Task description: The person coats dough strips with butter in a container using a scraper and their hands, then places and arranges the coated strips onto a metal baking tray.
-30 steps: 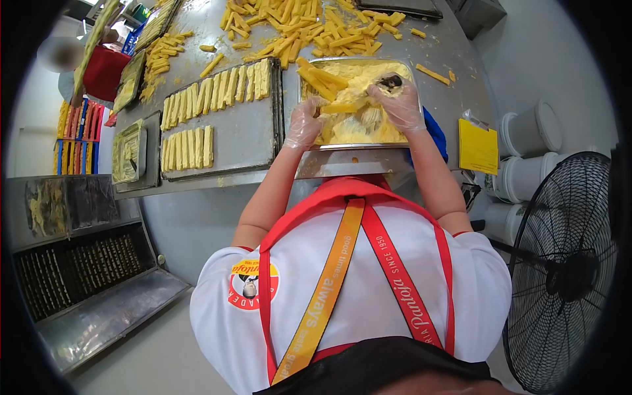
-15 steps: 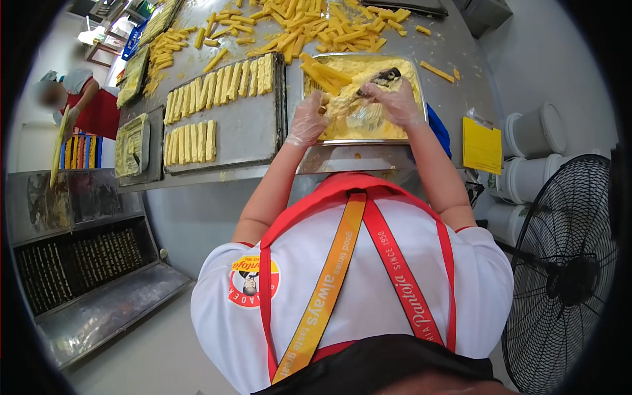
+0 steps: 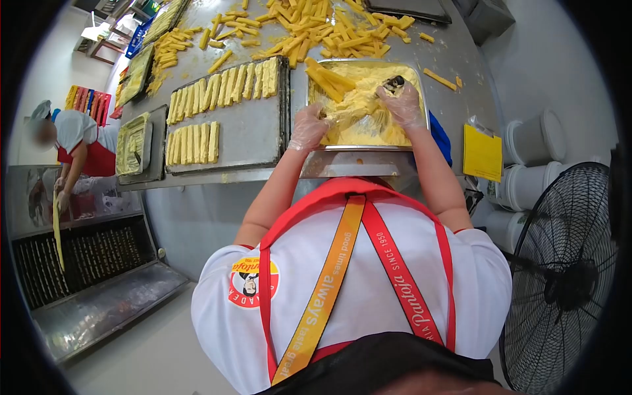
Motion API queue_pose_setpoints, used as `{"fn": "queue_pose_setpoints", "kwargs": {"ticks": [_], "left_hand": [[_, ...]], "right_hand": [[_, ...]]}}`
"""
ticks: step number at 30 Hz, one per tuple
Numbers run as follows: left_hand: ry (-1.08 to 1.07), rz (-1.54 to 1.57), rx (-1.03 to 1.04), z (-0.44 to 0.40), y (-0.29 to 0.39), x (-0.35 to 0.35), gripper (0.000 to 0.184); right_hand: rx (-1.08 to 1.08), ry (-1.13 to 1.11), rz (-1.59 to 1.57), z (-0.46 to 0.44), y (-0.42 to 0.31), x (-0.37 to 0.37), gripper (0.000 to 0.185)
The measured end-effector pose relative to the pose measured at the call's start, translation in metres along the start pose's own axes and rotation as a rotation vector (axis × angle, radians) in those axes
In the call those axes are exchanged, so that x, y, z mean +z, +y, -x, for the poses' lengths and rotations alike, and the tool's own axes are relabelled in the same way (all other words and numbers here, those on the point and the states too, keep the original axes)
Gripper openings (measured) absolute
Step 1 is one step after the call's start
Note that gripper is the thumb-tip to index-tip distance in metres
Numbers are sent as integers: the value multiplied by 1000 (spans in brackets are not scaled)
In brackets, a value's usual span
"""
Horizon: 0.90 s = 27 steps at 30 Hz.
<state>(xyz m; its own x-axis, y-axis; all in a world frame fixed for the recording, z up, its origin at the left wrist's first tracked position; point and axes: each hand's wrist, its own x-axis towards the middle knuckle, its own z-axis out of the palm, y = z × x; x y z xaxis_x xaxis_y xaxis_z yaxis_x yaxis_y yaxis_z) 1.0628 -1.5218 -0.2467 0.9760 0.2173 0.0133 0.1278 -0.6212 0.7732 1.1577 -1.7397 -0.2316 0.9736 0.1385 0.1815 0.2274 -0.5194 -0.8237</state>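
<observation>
Both hands wear clear plastic gloves at a metal tray of yellow cream (image 3: 368, 131). My right hand (image 3: 401, 105) is closed around a dark-handled tool (image 3: 394, 83) over the tray's right side; the tool's far end is hidden. At the tray's left edge, my left hand (image 3: 308, 125) has its fingers curled in; what they hold, if anything, is too small to tell. Yellow sticks (image 3: 329, 80) lean in the tray's upper left corner. Left of it, a baking tray (image 3: 247, 131) bears two rows of cream-coated sticks (image 3: 192, 144).
Loose yellow sticks (image 3: 303, 29) are piled at the table's far side. A smaller cream-smeared tray (image 3: 134, 146) lies at left. A co-worker (image 3: 79, 138) holds a long yellow strip over a black rack (image 3: 79, 257). At right are buckets (image 3: 536, 138) and a fan (image 3: 569, 276).
The stick seen near my left hand a second ago no longer shows there. My right hand and the tool shifted over the cream. The co-worker came to the rack with the strip.
</observation>
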Motion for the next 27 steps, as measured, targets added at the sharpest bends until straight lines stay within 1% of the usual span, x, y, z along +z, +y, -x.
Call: {"fn": "queue_pose_setpoints", "kwargs": {"ticks": [1,3,4,6,7,9,10,12,13,14,17,18,21,22,23,25,26,27], "left_hand": [[10,17,-15,1,2,-2,21],[26,14,103,0,-3,0,24],[31,13,161,1,-8,3,26],[35,-133,430,-5,-23,6,28],[36,-206,566,-6,-29,6,29],[-37,-254,644,-3,-31,2,30],[-70,-278,683,-2,-29,0,31],[6,-333,765,-1,-35,6,30],[47,-361,808,-3,-33,8,29],[53,-322,826,-3,-32,9,30],[-28,-360,732,2,-23,4,27],[-18,-352,722,3,-24,4,25],[22,-322,681,3,-27,5,22],[36,-309,661,3,-27,6,22],[50,-296,638,3,-28,7,21],[52,-294,532,4,-27,10,19],[53,-294,473,6,-28,11,18],[47,-289,412,7,-27,12,17]], "right_hand": [[-33,-15,-50,-1,2,1,21],[-91,-47,-148,4,3,2,21],[6,-67,-395,9,-7,2,23],[209,-103,-889,15,-31,6,26],[238,-87,-822,15,-31,6,26],[294,-56,-688,5,-23,1,27],[216,-64,-329,-11,20,10,23],[188,-112,-190,-15,11,5,22],[171,-133,-121,-16,-8,-4,21],[185,-127,-345,-6,-28,-10,20],[226,-253,-849,0,-42,-8,19],[214,-256,-753,-4,-33,-6,21],[163,-224,-202,-18,-7,-6,25],[-162,-85,287,-21,-3,-4,28],[-110,-104,160,-22,1,-4,27],[-4,-154,-95,-8,-19,-7,25],[8,-175,-537,-4,-10,1,22],[59,-202,-631,0,-13,0,22]]}}
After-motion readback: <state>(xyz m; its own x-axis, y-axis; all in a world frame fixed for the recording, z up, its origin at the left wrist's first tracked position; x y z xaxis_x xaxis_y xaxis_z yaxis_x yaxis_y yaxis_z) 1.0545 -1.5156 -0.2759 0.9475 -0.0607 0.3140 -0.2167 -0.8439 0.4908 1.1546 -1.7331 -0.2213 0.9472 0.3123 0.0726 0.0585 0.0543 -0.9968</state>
